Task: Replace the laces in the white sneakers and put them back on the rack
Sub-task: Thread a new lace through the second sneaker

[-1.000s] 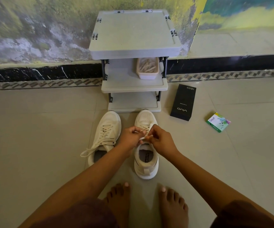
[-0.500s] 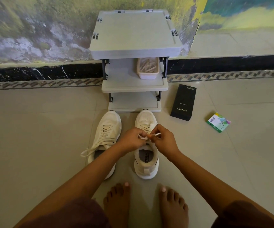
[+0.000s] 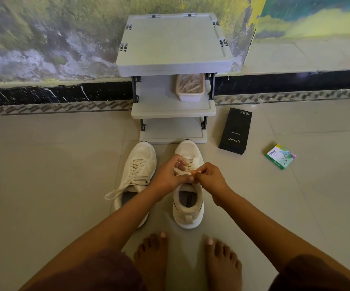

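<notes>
Quick tally from our side. We count two white sneakers: a left sneaker (image 3: pixel 137 171) and a right sneaker (image 3: pixel 188 208). Two laces as well, one per shoe, so a left lace (image 3: pixel 128 183) and a right lace (image 3: pixel 183 172). One rack (image 3: pixel 174 45), and we make it three shelves on that. One tub (image 3: pixel 190 95), just the one. Boxes: two, namely one black box (image 3: pixel 235 131) and one small green box (image 3: pixel 280 156). Then two hands, left hand (image 3: pixel 167 175) and right hand (image 3: pixel 211 177), plus two bare feet, left foot (image 3: pixel 152 255) and right foot (image 3: pixel 222 261).
</notes>
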The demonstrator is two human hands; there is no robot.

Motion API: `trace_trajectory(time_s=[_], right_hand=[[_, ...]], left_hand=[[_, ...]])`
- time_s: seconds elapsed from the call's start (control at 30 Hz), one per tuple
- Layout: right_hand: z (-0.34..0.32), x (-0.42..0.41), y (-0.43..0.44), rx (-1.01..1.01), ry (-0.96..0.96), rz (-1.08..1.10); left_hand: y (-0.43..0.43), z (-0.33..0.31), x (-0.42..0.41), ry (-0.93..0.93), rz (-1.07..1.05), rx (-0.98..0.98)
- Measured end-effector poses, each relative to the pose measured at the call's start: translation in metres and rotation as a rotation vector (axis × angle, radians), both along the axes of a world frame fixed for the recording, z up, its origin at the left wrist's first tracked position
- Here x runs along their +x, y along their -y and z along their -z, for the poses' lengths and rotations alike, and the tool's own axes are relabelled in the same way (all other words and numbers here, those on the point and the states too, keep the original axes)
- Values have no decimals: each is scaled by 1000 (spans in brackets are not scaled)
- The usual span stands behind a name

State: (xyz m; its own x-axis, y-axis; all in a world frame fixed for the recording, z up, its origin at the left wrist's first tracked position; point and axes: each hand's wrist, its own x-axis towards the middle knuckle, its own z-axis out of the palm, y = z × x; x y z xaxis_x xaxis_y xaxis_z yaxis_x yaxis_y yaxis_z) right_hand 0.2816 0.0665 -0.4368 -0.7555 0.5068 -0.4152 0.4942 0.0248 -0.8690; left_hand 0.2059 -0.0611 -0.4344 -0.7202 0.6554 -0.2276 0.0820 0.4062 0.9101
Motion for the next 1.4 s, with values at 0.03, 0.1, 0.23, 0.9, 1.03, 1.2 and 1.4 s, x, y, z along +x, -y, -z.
trace_trajectory(time_s=[0.03, 0.1, 0.23, 0.9, 1.03, 1.2, 1.4], right_hand=[[-2, 0, 0, -77, 19, 17], [-5, -1, 1, -200, 72, 24], [-5, -1, -2, -357, 122, 60], [-8, 18, -31, 119, 205, -100], [-8, 22, -34, 225, 255, -121], [-9, 21, -34, 301, 267, -142], [-9, 21, -33, 322, 264, -182]], left_hand=[[1, 0, 1, -25, 20, 37], [2, 0, 3, -47, 61, 93], [4, -1, 3, -85, 11, 153], [41, -7, -18, -877, 348, -598], [44, -3, -14, -987, 358, -670], [47, -3, -13, -955, 332, -732], [46, -3, -15, -980, 346, -769]])
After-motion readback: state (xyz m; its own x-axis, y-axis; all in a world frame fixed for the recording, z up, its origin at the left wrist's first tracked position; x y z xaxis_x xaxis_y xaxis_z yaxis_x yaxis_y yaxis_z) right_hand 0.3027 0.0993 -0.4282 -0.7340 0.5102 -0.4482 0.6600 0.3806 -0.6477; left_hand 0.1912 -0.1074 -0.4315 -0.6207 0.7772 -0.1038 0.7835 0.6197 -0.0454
